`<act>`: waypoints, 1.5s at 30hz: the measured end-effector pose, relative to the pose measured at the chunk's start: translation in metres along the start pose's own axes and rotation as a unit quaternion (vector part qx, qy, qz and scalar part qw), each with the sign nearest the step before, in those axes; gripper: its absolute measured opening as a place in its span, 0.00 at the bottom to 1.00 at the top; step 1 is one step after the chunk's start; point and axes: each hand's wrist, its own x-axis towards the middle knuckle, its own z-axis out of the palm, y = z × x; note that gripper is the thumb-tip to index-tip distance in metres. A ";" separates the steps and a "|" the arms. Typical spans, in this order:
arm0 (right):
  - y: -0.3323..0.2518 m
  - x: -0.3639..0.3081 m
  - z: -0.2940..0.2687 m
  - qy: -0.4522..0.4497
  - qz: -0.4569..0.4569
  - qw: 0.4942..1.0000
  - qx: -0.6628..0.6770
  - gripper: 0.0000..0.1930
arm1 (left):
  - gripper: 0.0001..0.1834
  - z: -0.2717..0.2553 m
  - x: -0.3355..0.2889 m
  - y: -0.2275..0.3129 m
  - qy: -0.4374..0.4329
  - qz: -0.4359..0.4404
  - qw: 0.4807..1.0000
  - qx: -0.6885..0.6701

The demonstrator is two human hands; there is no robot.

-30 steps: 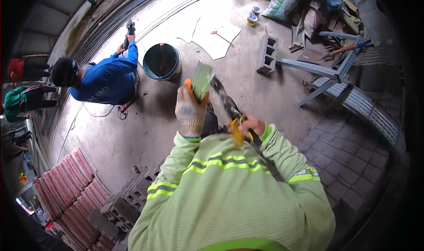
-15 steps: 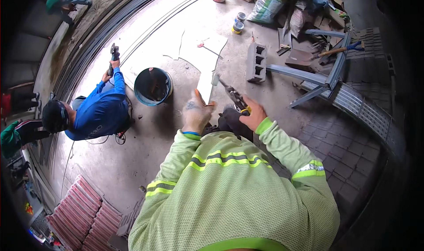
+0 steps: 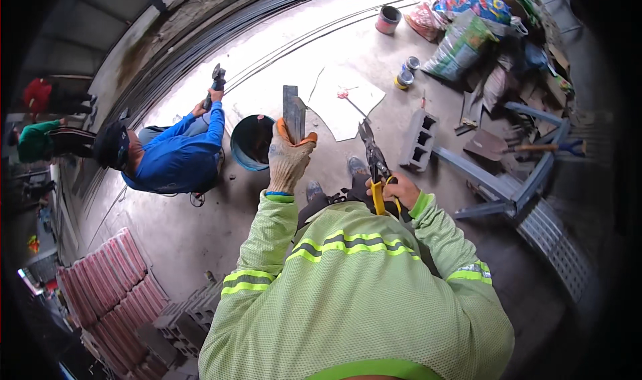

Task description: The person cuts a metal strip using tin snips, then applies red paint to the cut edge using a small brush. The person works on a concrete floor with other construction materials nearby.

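Observation:
My left hand (image 3: 289, 161), in a white knit glove with orange fingertips, is closed round a short flat grey metal piece (image 3: 291, 102) with an angled edge, held upright. My bare right hand (image 3: 400, 190) grips tin snips (image 3: 372, 149) by their yellow handles, with the dark jaws pointing away from me. The snips are apart from the metal piece. Beyond them on the floor lies a white sheet (image 3: 341, 109) of irregular shape, with a thin red-ended tool (image 3: 353, 101) on it.
At left a co-worker in blue (image 3: 177, 156) holds an angle grinder (image 3: 218, 79) beside a dark bucket (image 3: 246, 151). To the right are a hollow concrete block (image 3: 418, 139), a steel frame (image 3: 488, 179), a shovel (image 3: 488, 145) and filled sacks (image 3: 461, 46). Stacked reddish pieces (image 3: 107, 280) stand at lower left.
The view has turned, so the surroundings sit further right. My left hand now holds the metal piece up with its broad face showing. The snips' handles have spread and come nearer my body.

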 end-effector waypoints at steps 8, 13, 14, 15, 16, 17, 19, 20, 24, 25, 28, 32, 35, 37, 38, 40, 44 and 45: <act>-0.136 -0.029 -0.012 -0.288 -0.016 0.955 -0.073 0.26 | 0.30 0.064 0.013 0.024 -0.101 0.150 0.895 -0.407; -0.171 -0.039 -0.028 -0.306 -0.058 0.929 -0.199 0.24 | 0.34 0.088 0.002 0.060 -0.073 0.163 0.916 -0.359; -0.174 -0.041 -0.031 -0.307 -0.064 0.928 -0.202 0.24 | 0.35 0.091 0.000 0.064 -0.045 0.179 0.940 -0.288; -0.179 -0.041 -0.034 -0.304 -0.086 0.922 -0.225 0.24 | 0.36 0.093 0.002 0.067 -0.057 0.200 0.932 -0.297; -0.183 -0.042 -0.038 -0.299 -0.107 0.915 -0.248 0.23 | 0.37 0.096 0.000 0.070 -0.049 0.199 0.940 -0.271; -0.187 -0.041 -0.042 -0.293 -0.128 0.908 -0.271 0.23 | 0.38 0.099 -0.003 0.075 -0.041 0.199 0.948 -0.246; -0.189 -0.040 -0.049 -0.293 -0.122 0.911 -0.265 0.22 | 0.38 0.108 -0.004 0.077 -0.026 0.222 0.941 -0.254; -0.190 -0.040 -0.052 -0.293 -0.119 0.912 -0.262 0.22 | 0.39 0.110 -0.004 0.073 -0.014 0.215 0.941 -0.263; -0.191 -0.048 -0.045 -0.303 -0.050 0.934 -0.181 0.19 | 0.38 0.120 0.002 0.065 0.018 0.237 0.920 -0.312; -0.187 -0.052 -0.043 -0.293 -0.040 0.942 -0.158 0.19 | 0.39 0.127 0.002 0.068 0.044 0.237 0.919 -0.313; -0.183 -0.057 -0.045 -0.280 -0.053 0.945 -0.162 0.16 | 0.38 0.135 0.006 0.066 0.087 0.267 0.920 -0.272; -0.182 -0.062 -0.044 -0.250 -0.061 0.948 -0.186 0.14 | 0.37 0.136 0.011 0.068 0.062 0.278 0.927 -0.243; -0.181 -0.061 -0.043 -0.220 -0.088 0.947 -0.217 0.13 | 0.31 0.145 0.010 0.078 0.035 0.250 0.903 -0.347; -0.176 -0.056 -0.042 -0.214 -0.115 0.945 -0.219 0.14 | 0.26 0.149 0.013 0.078 -0.001 0.218 0.870 -0.441; -0.173 -0.054 -0.039 -0.217 -0.107 0.951 -0.191 0.14 | 0.23 0.150 0.019 0.072 -0.026 0.196 0.853 -0.483; -0.169 -0.052 -0.035 -0.223 -0.090 0.961 -0.136 0.14 | 0.21 0.151 0.025 0.059 -0.084 0.169 0.820 -0.541; -0.163 -0.046 -0.044 -0.162 -0.129 0.953 -0.222 0.16 | 0.30 0.138 0.025 0.054 -0.110 0.176 0.897 -0.391; -0.161 -0.045 -0.051 -0.111 -0.166 0.938 -0.282 0.16 | 0.30 0.127 0.014 0.062 -0.087 0.163 0.946 -0.267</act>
